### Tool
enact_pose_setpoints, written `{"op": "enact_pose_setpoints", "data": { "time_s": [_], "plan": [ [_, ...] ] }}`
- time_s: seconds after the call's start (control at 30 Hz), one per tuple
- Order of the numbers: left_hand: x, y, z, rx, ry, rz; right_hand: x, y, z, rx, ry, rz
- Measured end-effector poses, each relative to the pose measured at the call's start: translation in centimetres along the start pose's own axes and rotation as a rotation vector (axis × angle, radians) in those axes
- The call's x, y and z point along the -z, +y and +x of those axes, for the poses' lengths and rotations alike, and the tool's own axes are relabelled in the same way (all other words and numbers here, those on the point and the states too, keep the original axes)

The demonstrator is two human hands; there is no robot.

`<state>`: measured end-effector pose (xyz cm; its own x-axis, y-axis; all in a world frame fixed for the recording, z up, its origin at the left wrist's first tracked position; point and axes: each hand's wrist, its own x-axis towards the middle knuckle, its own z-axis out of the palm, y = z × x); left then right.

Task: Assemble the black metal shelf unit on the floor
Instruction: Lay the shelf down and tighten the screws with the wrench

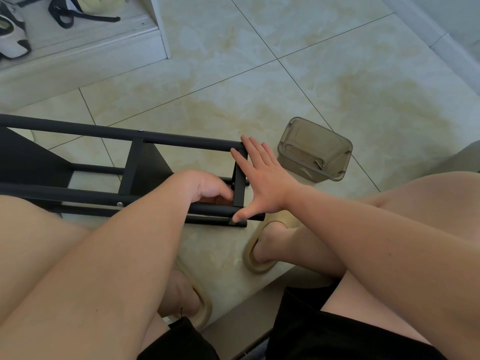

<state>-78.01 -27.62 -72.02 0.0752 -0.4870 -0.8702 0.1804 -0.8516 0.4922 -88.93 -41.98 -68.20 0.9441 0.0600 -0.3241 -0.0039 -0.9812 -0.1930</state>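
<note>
The black metal shelf unit lies on its side on the tiled floor, its tubes running from the left edge to the middle of the view. My right hand lies flat with straight fingers against the end crossbar, the thumb on the near tube. My left hand reaches inside the frame beside that crossbar with curled fingers; what they hold is hidden. A black shelf panel shows at the left.
A clear plastic container holding a small screw lies on the floor just right of the frame's end. My bare legs and feet in beige slippers fill the foreground. A low white cabinet with shoes and a bag stands at the back left.
</note>
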Motion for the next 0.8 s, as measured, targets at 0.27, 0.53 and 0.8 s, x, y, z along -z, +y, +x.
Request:
{"op": "enact_pose_setpoints", "data": {
  "time_s": [0.27, 0.53, 0.8],
  "plan": [
    [0.14, -0.14, -0.08, -0.018, -0.093, -0.174, 0.12, -0.04, -0.02, -0.001, -0.010, -0.002],
    [-0.07, 0.06, 0.00, 0.024, -0.065, -0.058, 0.21, -0.14, -0.19, 0.000, -0.005, -0.007],
    [0.14, 0.02, 0.09, -0.009, -0.079, -0.184, 0.26, -0.08, -0.05, -0.003, -0.014, -0.008]
  ]
}}
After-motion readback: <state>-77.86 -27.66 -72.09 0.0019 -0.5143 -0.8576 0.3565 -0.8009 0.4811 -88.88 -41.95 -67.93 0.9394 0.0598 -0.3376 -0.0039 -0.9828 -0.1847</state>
